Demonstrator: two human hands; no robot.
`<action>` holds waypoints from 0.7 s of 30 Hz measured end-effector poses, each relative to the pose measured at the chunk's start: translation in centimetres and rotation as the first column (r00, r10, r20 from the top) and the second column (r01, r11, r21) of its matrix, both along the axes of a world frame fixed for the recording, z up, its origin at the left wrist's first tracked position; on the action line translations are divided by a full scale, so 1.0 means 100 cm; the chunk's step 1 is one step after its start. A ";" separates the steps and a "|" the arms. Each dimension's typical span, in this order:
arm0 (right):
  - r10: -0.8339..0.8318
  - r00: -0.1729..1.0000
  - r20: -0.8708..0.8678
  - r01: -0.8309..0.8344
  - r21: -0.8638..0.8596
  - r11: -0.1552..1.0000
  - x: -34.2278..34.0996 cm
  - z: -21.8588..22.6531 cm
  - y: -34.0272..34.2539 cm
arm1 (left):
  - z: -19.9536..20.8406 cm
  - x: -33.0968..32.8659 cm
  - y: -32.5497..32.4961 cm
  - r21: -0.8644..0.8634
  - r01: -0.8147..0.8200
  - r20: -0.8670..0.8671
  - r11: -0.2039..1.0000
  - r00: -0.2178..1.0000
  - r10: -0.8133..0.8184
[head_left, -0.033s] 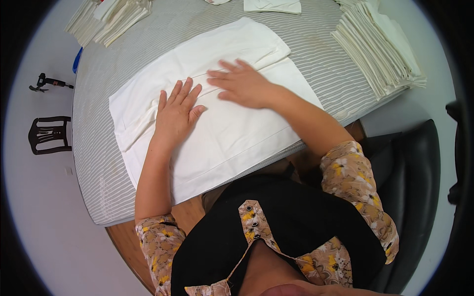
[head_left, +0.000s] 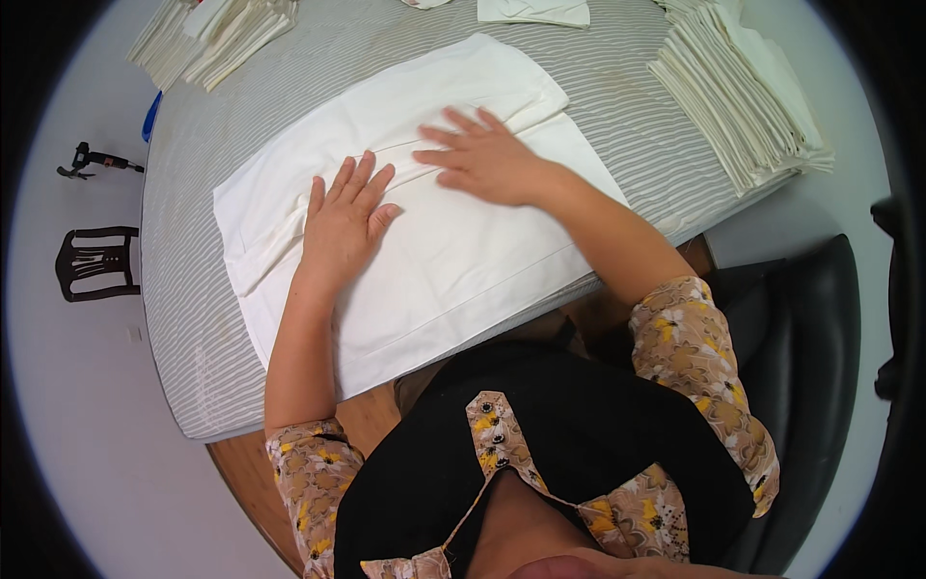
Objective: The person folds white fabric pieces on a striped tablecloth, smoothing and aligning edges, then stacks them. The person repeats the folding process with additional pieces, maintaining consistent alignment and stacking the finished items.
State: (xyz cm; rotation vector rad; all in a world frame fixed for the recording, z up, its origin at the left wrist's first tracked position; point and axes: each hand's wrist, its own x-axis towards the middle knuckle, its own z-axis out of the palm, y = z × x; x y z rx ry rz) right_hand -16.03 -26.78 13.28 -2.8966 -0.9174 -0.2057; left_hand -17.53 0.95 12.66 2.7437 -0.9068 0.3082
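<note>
At the far left a dark wooden chair (head_left: pixel 96 264) stands beyond the table (head_left: pixel 188 386); on the table's far left corner lies a pile of pale cloths (head_left: pixel 217 43), probably put there to leave working room; the left hand (head_left: pixel 344 227) rests palm down on a white cloth (head_left: pixel 444 261), fingers a little spread and clasping nothing, seemingly to keep the fabric from sliding; the cloth lies spread in front of the person, across the table's near edge, with a creased band running slantwise by both hands, likely placed there for easy reach; the right hand (head_left: pixel 487 164), slightly blurred, is spread over that band, gripping nothing, though I cannot tell whether it presses or hovers; a stack of folded cloths (head_left: pixel 738 101) leans at the right, apparently kept aside within reach; a black chair (head_left: pixel 815 386) stands beside the person.
</note>
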 end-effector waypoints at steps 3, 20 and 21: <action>-0.208 0.978 0.017 0.208 -0.030 0.978 0.008 0.001 -0.036 | -0.002 0.006 0.008 -0.011 -0.059 -0.018 0.998 0.998 0.059; 0.051 0.997 -0.061 -0.054 -0.048 0.997 0.034 0.000 0.048 | -0.004 0.016 0.030 -0.037 -0.254 -0.098 0.966 0.963 0.250; -0.040 0.999 -0.016 0.038 -0.104 0.994 0.034 -0.001 0.036 | -0.003 0.014 0.032 -0.050 -0.249 -0.097 0.967 0.965 0.243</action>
